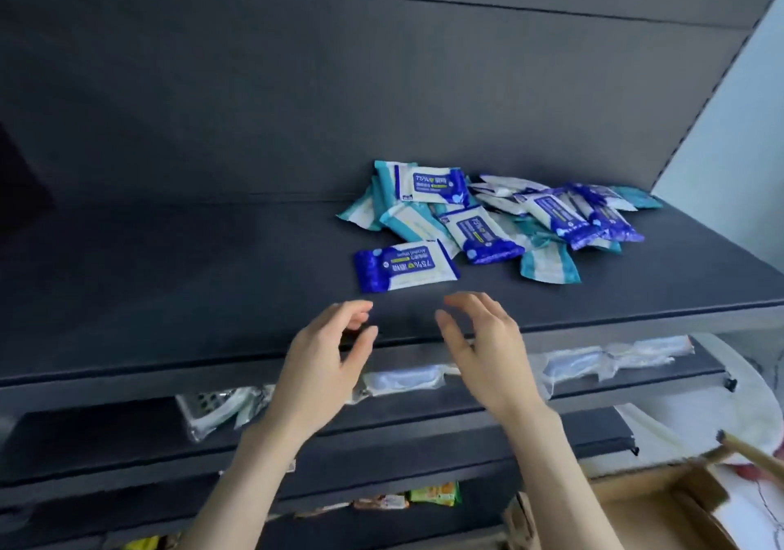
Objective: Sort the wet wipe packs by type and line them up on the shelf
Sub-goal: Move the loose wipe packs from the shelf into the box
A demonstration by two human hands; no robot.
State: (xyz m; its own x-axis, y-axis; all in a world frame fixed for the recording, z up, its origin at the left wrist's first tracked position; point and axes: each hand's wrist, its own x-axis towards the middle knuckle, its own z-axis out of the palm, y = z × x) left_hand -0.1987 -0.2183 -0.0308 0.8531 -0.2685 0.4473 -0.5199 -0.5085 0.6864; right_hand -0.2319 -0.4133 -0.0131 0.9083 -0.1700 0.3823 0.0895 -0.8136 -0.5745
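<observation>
The blue pack (406,266) lies flat on the shelf (169,295), long axis left-right, print upside down, just beyond both hands' loosely spread, empty fingers (356,310).

Both bare arms reach up toward 12 o'clock. The left hand (322,363) and right hand (488,354) hold nothing, fingers (462,307) loosely bent.

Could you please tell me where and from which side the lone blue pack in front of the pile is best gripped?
Probably across its short width, from the front: the blue pack lies flat in front of the pile, long edge toward the shelf edge.
</observation>
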